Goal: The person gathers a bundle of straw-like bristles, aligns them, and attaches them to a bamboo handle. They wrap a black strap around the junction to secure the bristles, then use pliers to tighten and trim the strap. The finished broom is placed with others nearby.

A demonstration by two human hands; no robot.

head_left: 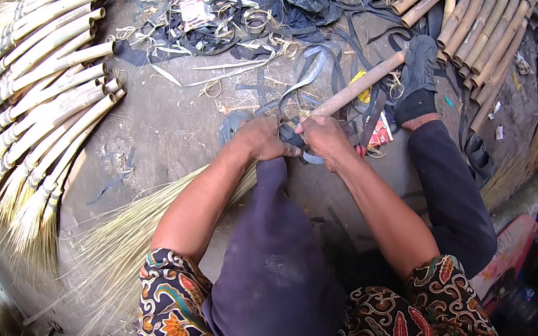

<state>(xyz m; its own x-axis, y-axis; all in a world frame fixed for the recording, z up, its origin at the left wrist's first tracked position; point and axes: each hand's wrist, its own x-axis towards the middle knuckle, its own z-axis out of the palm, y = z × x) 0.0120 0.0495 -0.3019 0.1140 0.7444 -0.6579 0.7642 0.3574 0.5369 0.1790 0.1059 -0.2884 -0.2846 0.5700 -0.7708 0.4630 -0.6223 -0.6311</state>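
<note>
A broom lies across in front of me, its bamboo handle (pixel 362 85) running up right to my shoe (pixel 417 66). Its pale straw bristles (pixel 128 225) fan out to the lower left, beneath my left forearm. My left hand (pixel 264 138) is closed on the broom's neck, beside a dark strip (pixel 289 135) wound round it. Close by, my right hand (pixel 324 137) is closed at the lower end of the handle, against the same binding. Whether its hidden fingers also grip the strip is unclear.
Several finished brooms (pixel 60 107) lie stacked at the left, handles pointing right. More bamboo-handled brooms (pixel 484 22) lie at the upper right. Black strips and scraps (pixel 242 14) litter the far floor. A yellow piece (pixel 362 87) and a red-and-white packet (pixel 379 132) lie beside the handle.
</note>
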